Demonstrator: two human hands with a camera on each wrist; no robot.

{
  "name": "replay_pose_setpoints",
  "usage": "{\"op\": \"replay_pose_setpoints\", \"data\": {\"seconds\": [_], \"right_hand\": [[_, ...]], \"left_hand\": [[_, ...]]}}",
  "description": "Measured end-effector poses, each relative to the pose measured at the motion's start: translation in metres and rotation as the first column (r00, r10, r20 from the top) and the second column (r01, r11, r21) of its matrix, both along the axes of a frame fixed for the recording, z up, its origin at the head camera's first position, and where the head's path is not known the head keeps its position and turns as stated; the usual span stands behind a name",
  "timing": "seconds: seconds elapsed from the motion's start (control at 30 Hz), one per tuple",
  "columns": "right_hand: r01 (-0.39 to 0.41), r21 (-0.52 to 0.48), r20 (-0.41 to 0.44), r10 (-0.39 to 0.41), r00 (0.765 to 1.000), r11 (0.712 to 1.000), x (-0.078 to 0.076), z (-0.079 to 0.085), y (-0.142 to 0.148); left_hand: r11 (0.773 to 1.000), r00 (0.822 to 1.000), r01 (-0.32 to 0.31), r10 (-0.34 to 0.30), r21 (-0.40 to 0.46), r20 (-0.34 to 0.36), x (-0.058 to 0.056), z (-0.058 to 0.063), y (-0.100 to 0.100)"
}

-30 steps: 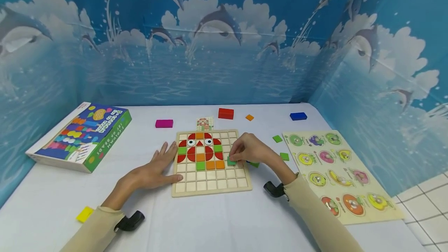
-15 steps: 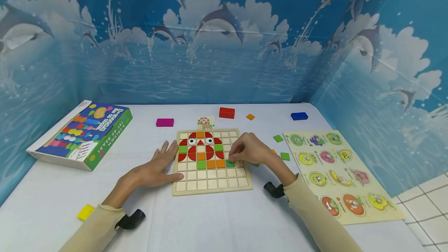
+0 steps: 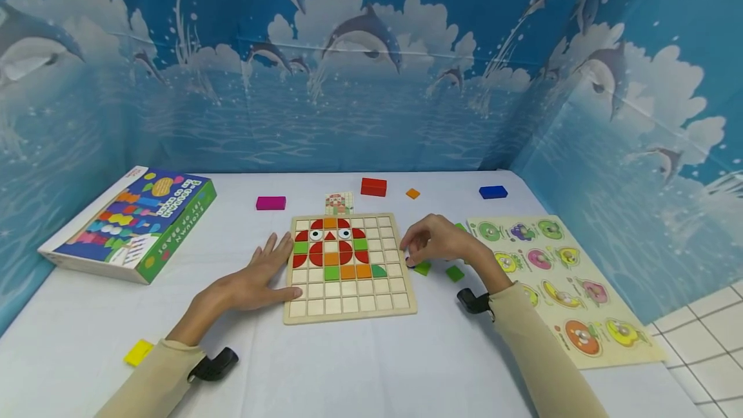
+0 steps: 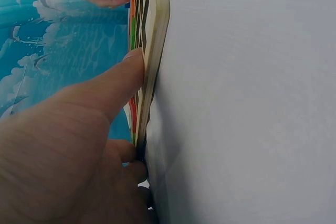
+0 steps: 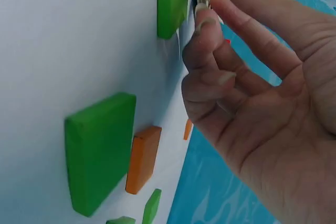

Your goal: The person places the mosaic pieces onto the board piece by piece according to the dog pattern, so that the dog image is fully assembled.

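Observation:
A wooden grid board (image 3: 349, 307) carries red, orange and green tiles and two eye tiles in an owl-like pattern. My left hand (image 3: 249, 289) rests spread at its left edge, the thumb (image 4: 123, 77) lying over the rim. A green rounded tile (image 3: 378, 271) sits in a cell right of the orange tiles. Beside the board's right edge, my right hand (image 3: 440, 240) has its fingertips lowered at a small blue piece (image 3: 411, 266), partly hidden. Whether it pinches this cannot be told. Green tiles (image 5: 100, 153) and an orange tile (image 5: 143, 160) lie below that hand in the right wrist view.
A small pattern card (image 3: 339, 202) lies behind the board. Magenta (image 3: 271, 203), red (image 3: 374, 187) and blue (image 3: 493, 192) blocks stand farther back. A fruit puzzle board (image 3: 565, 295) lies right, a game box (image 3: 130, 224) left, and a yellow piece (image 3: 138, 353) near the left sleeve.
My right hand has released the green rounded tile in its cell and moved right, off the board to the loose pieces. My left hand has stayed at the left edge.

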State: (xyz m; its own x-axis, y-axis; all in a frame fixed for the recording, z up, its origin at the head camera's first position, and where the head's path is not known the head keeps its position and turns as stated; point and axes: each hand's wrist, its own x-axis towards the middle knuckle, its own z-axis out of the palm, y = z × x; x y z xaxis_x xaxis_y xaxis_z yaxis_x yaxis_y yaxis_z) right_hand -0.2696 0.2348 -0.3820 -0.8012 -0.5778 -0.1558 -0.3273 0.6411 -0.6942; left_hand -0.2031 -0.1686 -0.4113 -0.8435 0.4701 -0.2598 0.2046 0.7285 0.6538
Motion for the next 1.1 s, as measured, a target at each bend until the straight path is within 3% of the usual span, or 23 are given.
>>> {"op": "replay_pose_setpoints", "data": {"seconds": [0.27,0.5,0.73,0.9,1.1], "right_hand": [[0.058,0.068,0.079,-0.064,0.995,0.996,-0.0018,-0.0043,-0.0013],[0.045,0.100,0.055,-0.051,0.997,0.994,-0.0021,-0.0066,-0.0043],[0.118,0.175,-0.015,-0.117,0.993,0.978,-0.0013,-0.0043,-0.0026],[0.148,0.197,-0.014,-0.148,0.989,0.969,-0.0008,-0.0022,-0.0020],[0.120,0.172,-0.020,-0.118,0.993,0.978,-0.0012,-0.0012,-0.0013]], "left_hand": [[1.000,1.000,0.001,-0.001,0.007,0.003,0.0001,0.0002,-0.0011],[1.000,1.000,0.004,-0.004,0.007,0.000,-0.0003,-0.0002,-0.0014],[1.000,1.000,0.011,-0.011,0.010,-0.008,0.0000,-0.0011,-0.0009],[1.000,1.000,0.013,-0.013,0.011,-0.013,0.0002,-0.0006,-0.0006],[1.000,1.000,0.002,-0.002,0.002,-0.005,0.0000,-0.0009,-0.0013]]}}
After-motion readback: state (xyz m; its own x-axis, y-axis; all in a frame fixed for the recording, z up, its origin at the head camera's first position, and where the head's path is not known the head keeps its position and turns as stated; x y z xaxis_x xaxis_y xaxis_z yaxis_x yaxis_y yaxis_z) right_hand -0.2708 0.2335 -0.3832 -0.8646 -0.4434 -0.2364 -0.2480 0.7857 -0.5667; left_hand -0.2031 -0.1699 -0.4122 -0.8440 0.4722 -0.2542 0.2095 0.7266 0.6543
